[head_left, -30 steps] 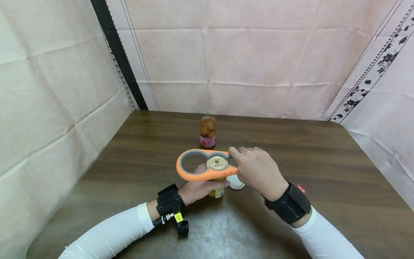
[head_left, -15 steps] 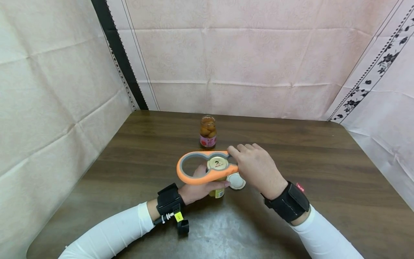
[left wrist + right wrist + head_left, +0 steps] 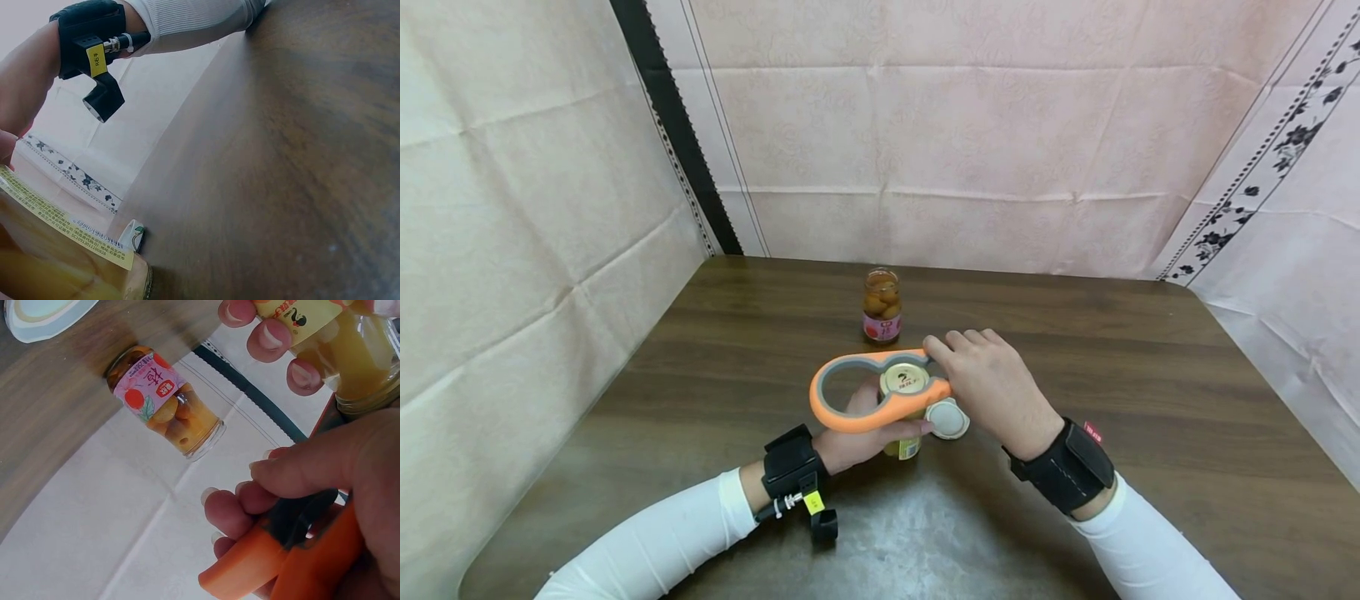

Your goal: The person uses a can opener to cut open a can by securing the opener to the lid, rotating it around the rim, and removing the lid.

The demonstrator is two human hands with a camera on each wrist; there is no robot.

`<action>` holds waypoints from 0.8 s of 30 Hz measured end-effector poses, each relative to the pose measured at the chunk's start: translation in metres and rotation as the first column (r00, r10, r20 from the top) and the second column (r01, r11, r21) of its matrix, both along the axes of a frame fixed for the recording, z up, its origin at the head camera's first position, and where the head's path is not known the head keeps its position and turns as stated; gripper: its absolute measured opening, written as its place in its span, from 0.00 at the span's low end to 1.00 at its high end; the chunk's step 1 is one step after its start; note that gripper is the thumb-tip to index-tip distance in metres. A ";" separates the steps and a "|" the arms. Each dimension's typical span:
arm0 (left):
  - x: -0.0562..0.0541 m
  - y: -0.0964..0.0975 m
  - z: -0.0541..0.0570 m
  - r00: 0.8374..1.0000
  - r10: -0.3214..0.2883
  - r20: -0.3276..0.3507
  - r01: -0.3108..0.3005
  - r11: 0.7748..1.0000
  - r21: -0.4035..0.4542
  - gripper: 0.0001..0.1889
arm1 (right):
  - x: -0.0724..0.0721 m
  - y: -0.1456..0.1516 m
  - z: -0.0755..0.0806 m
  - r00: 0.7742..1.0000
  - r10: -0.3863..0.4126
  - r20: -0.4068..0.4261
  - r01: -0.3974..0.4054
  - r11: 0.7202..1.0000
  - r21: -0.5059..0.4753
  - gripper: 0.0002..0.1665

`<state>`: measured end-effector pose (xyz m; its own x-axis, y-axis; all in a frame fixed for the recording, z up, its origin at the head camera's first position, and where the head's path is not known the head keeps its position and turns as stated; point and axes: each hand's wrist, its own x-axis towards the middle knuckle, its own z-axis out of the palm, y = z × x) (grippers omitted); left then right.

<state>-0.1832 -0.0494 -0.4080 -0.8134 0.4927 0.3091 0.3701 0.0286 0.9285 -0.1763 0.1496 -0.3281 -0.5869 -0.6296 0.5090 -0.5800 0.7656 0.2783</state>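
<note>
Left hand [image 3: 852, 445] gripping yellow-labelled jar [image 3: 910, 448]; right hand [image 3: 994, 387] holding orange opener [image 3: 850, 419] around jar's lid [image 3: 904, 380], likely for steadiness, leverage.

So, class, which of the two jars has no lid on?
The pink-labelled jar farther back: it stands uncovered, while the yellow-labelled jar in the left hand has its lid on.

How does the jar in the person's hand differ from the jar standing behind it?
The held jar has its lid on; the far jar is open at the top. The held jar wears a yellow label, the far jar a pink label. The held jar looks pale yellow inside; the far jar holds round amber pieces. The left hand grips the held jar, while the far jar stands untouched on the table. Both are clear glass.
</note>
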 end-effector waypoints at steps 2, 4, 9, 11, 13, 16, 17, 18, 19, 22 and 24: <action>0.000 0.000 0.000 1.000 -0.005 -0.005 0.005 1.000 -0.003 0.41 | 0.000 0.000 0.000 1.000 0.000 0.000 0.000 1.000 0.001 0.18; 0.000 -0.001 0.000 1.000 -0.009 -0.008 0.009 1.000 -0.002 0.42 | 0.000 0.000 0.000 1.000 0.001 -0.003 -0.001 1.000 0.002 0.19; 0.002 -0.001 0.001 1.000 -0.007 0.006 0.007 1.000 -0.024 0.42 | -0.005 0.002 -0.002 0.999 0.031 -0.010 -0.031 0.999 -0.009 0.22; 0.002 -0.001 0.001 1.000 -0.008 0.017 0.009 0.999 -0.033 0.42 | -0.008 0.004 -0.003 0.999 0.052 -0.011 -0.052 0.999 -0.014 0.25; 0.002 -0.001 0.001 1.000 -0.014 0.025 0.015 0.999 -0.034 0.42 | -0.010 0.005 -0.004 0.998 0.067 -0.014 -0.067 0.998 -0.017 0.26; 0.003 -0.001 0.001 0.999 -0.016 0.033 0.017 0.999 -0.030 0.42 | -0.012 0.006 -0.004 0.997 0.074 -0.011 -0.074 0.997 -0.021 0.27; 0.003 -0.001 0.002 0.999 -0.015 0.034 0.016 0.999 -0.030 0.42 | -0.012 0.006 -0.004 0.997 0.073 -0.011 -0.073 0.997 -0.022 0.27; 0.004 -0.001 0.003 0.999 -0.016 0.039 0.017 0.999 -0.030 0.42 | -0.012 0.006 -0.004 0.997 0.073 -0.011 -0.073 0.997 -0.023 0.27; 0.004 -0.002 0.003 0.999 -0.016 0.044 0.017 0.999 -0.033 0.42 | -0.012 0.006 -0.004 0.997 0.073 -0.011 -0.073 0.997 -0.022 0.27; 0.005 -0.002 0.005 0.999 -0.013 0.052 0.015 0.999 -0.052 0.43 | -0.012 0.006 -0.005 0.997 0.075 -0.007 -0.075 0.997 -0.024 0.27; 0.005 -0.002 0.005 0.998 -0.017 0.060 0.020 0.998 -0.056 0.43 | -0.012 0.006 -0.005 0.997 0.078 0.000 -0.078 0.996 -0.030 0.26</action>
